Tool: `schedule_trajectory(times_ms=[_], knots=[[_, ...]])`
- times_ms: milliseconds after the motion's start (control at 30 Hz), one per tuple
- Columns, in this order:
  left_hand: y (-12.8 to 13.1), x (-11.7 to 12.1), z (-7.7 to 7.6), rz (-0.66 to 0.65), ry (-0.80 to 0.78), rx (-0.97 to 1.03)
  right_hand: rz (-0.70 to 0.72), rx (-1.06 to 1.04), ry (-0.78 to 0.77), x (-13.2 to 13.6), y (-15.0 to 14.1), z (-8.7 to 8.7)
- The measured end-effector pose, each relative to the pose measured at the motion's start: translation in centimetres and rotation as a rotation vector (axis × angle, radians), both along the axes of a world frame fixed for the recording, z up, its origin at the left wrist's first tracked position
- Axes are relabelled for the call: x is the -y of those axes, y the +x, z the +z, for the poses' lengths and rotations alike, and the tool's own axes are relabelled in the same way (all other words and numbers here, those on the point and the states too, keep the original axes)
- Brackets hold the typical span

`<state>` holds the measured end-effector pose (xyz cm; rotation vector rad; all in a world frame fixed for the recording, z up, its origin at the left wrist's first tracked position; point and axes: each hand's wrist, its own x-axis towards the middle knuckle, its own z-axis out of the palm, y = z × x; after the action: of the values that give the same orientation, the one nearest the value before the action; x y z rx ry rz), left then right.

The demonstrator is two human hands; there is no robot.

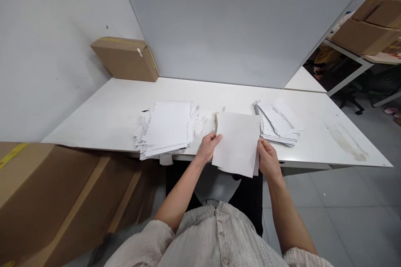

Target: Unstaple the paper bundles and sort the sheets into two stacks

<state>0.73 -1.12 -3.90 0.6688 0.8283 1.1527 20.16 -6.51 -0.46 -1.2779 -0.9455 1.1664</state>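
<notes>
Between my hands are a few sheets of paper (pixel 237 144), blank on the side facing me and slightly out of line at the lower edge. My left hand (pixel 209 147) pinches their left side, thumb on top. At the right edge my right hand (pixel 267 157) is closed on the same sheets. To the left lies a thick, uneven stack of papers (pixel 169 125), reaching the table's front edge. Right of the held sheets is a smaller stack of printed papers (pixel 278 121), its top sheets turned askew.
A white table (pixel 119 112) runs along a grey panel (pixel 213 25). One cardboard box (pixel 128 60) stands in the back left corner. Large cardboard boxes (pixel 62 192) fill the floor at the left. More boxes (pixel 365 35) sit on another table at the far right.
</notes>
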Motion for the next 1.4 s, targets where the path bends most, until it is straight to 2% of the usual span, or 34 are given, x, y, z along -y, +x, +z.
schedule_trajectory(times_ms=[133,233,333,500,567,667,767,867,1000,1233,1400], knots=[[0.1,0.3,-0.2,0.001,-0.005,-0.010,0.000,-0.019,0.019,0.2,-0.2,-0.9],[0.2,0.3,-0.3,0.021,0.034,0.011,-0.037,-0.010,0.041,0.1,-0.2,-0.9],[0.2,0.3,0.4,0.118,0.153,-0.033,-0.051,0.057,0.089,-0.3,-0.4,0.0],[-0.7,0.6,2.8,0.280,0.445,-0.221,-0.079,0.192,0.285,-1.3,-0.8,1.7],[-1.2,0.7,3.2,0.279,0.525,-0.281,-0.087,0.196,0.336,-1.9,-0.9,1.5],[-1.5,0.9,3.0,0.248,0.578,-0.377,-0.060,0.222,0.341,-2.6,-1.0,0.0],[-1.4,0.8,2.5,0.237,0.579,-0.425,-0.042,0.217,0.315,-3.1,-1.2,-1.5],[-1.0,0.6,2.4,0.245,0.571,-0.446,-0.035,0.187,0.299,-3.4,-1.1,-2.0],[-0.8,0.3,2.9,0.287,0.572,-0.445,-0.022,0.196,0.319,-3.7,-0.8,-1.8],[-0.7,0.4,4.2,0.280,0.513,-0.423,-0.001,0.204,0.288,-3.8,-1.0,-1.9],[-0.5,0.1,4.6,0.253,0.401,-0.289,-0.027,0.217,0.190,-2.7,-0.8,-1.0]])
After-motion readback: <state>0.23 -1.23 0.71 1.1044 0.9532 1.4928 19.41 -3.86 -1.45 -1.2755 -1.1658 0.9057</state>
